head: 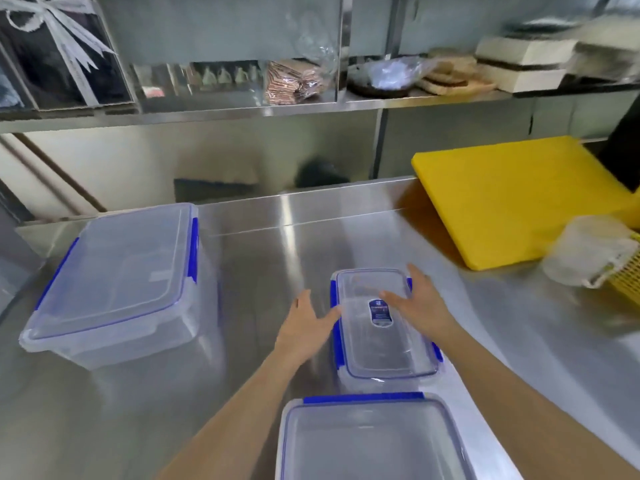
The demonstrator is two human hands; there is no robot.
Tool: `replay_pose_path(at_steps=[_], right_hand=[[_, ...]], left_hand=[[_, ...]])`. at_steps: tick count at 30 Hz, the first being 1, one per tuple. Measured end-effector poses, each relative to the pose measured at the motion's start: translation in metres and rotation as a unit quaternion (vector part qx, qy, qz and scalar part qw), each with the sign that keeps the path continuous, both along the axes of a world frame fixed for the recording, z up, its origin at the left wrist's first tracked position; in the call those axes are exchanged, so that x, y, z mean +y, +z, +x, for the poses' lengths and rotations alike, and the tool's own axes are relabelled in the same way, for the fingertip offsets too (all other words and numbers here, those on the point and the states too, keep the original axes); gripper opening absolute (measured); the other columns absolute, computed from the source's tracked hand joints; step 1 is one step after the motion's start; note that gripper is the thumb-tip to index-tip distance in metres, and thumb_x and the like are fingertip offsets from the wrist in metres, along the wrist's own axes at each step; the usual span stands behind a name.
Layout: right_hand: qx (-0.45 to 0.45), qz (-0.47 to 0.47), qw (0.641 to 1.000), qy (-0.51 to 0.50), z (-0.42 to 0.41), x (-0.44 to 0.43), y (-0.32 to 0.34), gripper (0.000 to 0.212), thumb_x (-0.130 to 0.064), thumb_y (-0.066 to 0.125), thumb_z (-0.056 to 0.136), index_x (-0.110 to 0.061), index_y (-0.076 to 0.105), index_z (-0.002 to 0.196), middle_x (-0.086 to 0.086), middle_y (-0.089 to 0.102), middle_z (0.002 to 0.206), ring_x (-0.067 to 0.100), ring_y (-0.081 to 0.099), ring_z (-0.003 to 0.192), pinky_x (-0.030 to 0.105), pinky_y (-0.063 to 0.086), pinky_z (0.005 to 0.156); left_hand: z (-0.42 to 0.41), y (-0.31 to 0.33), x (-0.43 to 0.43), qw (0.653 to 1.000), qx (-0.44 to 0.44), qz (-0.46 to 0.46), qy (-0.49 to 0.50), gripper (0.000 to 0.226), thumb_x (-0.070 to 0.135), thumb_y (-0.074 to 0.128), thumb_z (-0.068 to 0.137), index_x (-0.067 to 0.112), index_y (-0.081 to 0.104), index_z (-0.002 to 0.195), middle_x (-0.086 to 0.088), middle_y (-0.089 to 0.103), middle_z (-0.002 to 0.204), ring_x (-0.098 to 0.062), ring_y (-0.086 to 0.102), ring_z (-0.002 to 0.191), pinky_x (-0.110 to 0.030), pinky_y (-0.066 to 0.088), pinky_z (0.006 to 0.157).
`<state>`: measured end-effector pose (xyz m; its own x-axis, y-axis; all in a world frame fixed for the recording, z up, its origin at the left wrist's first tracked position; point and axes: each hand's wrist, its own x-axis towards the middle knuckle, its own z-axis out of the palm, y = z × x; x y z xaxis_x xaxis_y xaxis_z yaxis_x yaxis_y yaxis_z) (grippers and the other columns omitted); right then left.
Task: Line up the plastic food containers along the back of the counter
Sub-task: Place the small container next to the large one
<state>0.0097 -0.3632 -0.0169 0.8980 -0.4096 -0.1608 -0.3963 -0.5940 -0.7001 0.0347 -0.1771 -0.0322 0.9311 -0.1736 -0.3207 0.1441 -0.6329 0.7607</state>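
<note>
Small clear plastic container w/ blue clips [382, 327] runs front-to-back btwn both hands; left grip [306, 329], right grip [417, 303] spread, flanking it.

Only one label shows: a small dark blue sticker [380, 312] on the clear lid of the small container [384, 337] in the middle of the counter. Its print is too blurred to read. No other text, number or sign is legible.

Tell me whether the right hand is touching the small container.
Touching. The head view shows the right hand lying across the lid of the small container, fingers spread over the lid's top with no gap visible.
</note>
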Motion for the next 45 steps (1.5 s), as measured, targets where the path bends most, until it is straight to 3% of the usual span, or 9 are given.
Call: replay_pose_path(at_steps=[7,13,19,24,27,31,34,41,45], right_hand=[[0.055,0.135,0.988,-0.054,-0.024,-0.012,-0.018,0.060,-0.034,0.064,0.084,-0.017,0.035,0.134,0.009,0.053,0.130,0.025,0.056,0.100,0.036,0.049,0.080],[0.012,0.130,0.991,-0.031,-0.008,0.004,-0.020,0.049,-0.029,0.062,0.086,-0.018,0.041,0.129,0.000,0.054,0.111,0.016,0.051,0.092,0.035,0.050,0.082],[-0.024,0.184,0.983,0.006,0.027,0.037,-0.020,0.044,-0.020,0.068,0.081,-0.023,0.034,0.108,-0.001,0.052,0.097,0.011,0.055,0.073,0.022,0.048,0.057],[-0.028,0.207,0.978,0.027,0.063,0.068,-0.025,0.040,-0.016,0.068,0.080,-0.017,0.037,0.105,-0.008,0.052,0.083,0.010,0.057,0.072,0.031,0.052,0.067],[-0.063,0.207,0.976,0.020,0.081,0.087,-0.028,0.031,-0.009,0.065,0.082,-0.013,0.039,0.100,-0.007,0.050,0.079,0.007,0.052,0.067,0.023,0.047,0.060],[-0.081,0.214,0.973,-0.005,0.109,0.106,-0.039,0.024,-0.006,0.062,0.083,-0.011,0.042,0.096,-0.008,0.047,0.076,0.013,0.051,0.068,0.018,0.038,0.054],[-0.073,0.206,0.976,-0.018,0.132,0.116,-0.044,0.021,-0.007,0.060,0.085,-0.012,0.043,0.096,-0.009,0.046,0.076,0.020,0.051,0.076,0.026,0.040,0.063],[-0.065,0.198,0.978,-0.024,0.189,0.131,-0.047,0.021,-0.008,0.056,0.086,-0.003,0.050,0.106,0.009,0.053,0.096,0.025,0.051,0.084,0.031,0.040,0.074],[-0.065,0.192,0.979,-0.008,0.213,0.136,-0.047,0.024,-0.012,0.057,0.087,-0.003,0.049,0.108,0.009,0.053,0.097,0.024,0.051,0.083,0.031,0.040,0.071]], left_hand=[[-0.015,-0.010,-0.020,0.984,0.126,-0.126,0.020,0.038,0.033,0.059,0.086,0.015,0.045,0.116,-0.006,0.061,0.120,-0.023,0.062,0.104,-0.043,0.050,0.096],[-0.011,-0.010,-0.009,0.983,0.075,-0.145,0.083,0.043,0.028,0.062,0.085,0.016,0.039,0.119,-0.002,0.061,0.112,-0.020,0.064,0.096,-0.042,0.056,0.086],[0.010,-0.001,0.024,0.970,0.047,-0.162,0.175,0.037,0.023,0.065,0.083,0.010,0.037,0.102,-0.002,0.054,0.087,-0.013,0.058,0.075,-0.025,0.049,0.059],[0.031,-0.002,0.054,0.963,0.019,-0.147,0.224,0.033,0.020,0.062,0.085,0.007,0.039,0.104,0.000,0.052,0.083,-0.012,0.055,0.071,-0.023,0.046,0.056],[0.044,-0.006,0.067,0.968,-0.013,-0.092,0.231,0.029,0.021,0.059,0.088,0.009,0.036,0.100,-0.001,0.054,0.086,-0.009,0.052,0.067,-0.018,0.041,0.053],[0.063,-0.010,0.078,0.970,-0.016,-0.054,0.237,0.031,0.021,0.058,0.087,0.007,0.042,0.110,-0.009,0.054,0.111,-0.021,0.057,0.084,-0.031,0.050,0.075],[0.074,-0.014,0.081,0.976,-0.062,0.025,0.209,0.046,0.027,0.059,0.086,0.008,0.043,0.125,-0.006,0.033,0.130,-0.019,0.045,0.097,-0.027,0.041,0.090],[0.086,-0.026,0.083,0.962,-0.158,0.211,0.072,0.107,0.078,0.044,0.062,0.025,0.011,0.149,-0.003,0.028,0.148,-0.023,0.029,0.137,-0.035,0.027,0.114],[0.104,-0.031,0.091,0.955,-0.147,0.253,0.037,0.096,0.072,0.033,0.073,0.022,0.006,0.150,-0.004,0.002,0.161,-0.020,0.004,0.148,-0.032,0.007,0.119]])
